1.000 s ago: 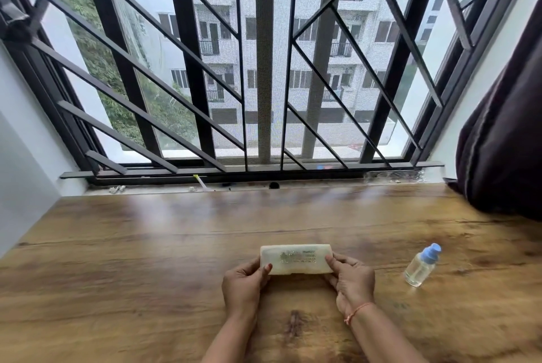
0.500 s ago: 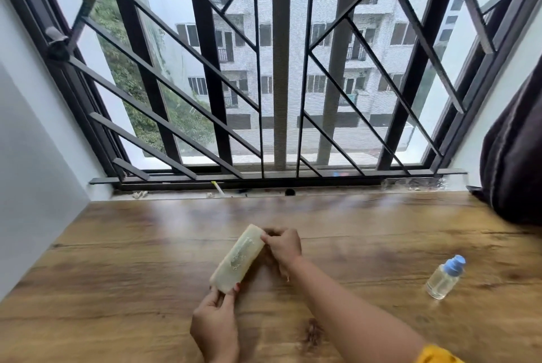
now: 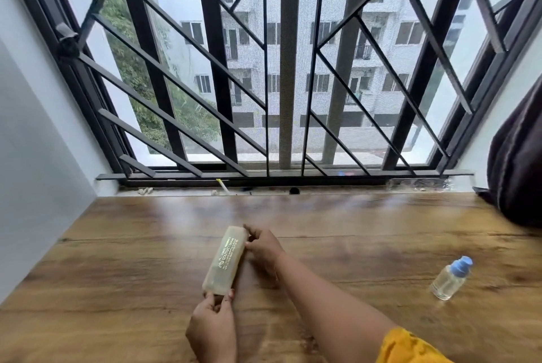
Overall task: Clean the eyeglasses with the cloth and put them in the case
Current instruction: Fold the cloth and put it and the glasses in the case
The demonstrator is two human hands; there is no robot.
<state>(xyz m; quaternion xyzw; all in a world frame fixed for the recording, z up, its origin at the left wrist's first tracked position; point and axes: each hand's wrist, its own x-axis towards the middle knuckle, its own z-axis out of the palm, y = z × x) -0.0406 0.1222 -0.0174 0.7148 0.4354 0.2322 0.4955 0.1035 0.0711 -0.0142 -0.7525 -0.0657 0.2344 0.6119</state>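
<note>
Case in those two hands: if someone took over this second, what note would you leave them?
Hands: left hand pinches the near end of the case; right hand grips its far end.
Things: the case lies slanted on the table and looks closed. The bottle sits apart to the right. No glasses or cloth in view.
Done: nothing that shows.
Left: open the case, find and wipe the glasses, put them in.

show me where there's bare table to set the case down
Bare table: between the case and the left wall; between the right forearm and the spray bottle; along the window sill. Crowded: the middle, where the left hand and right hand hold the case.
</note>
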